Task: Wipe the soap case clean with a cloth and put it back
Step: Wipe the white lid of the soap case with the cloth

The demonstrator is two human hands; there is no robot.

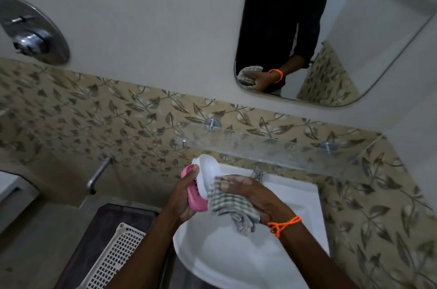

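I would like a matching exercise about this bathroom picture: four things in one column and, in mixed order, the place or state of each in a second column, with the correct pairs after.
Things:
1. soap case
2. checked cloth
3. orange thread band
4. white plastic basket

Places or states:
A. tied around the right wrist
B. held in the left hand, above the washbasin
C. lying low, to the left of the washbasin
D. pressed against the case by the right hand

Pairs: 1-B, 2-D, 3-A, 4-C
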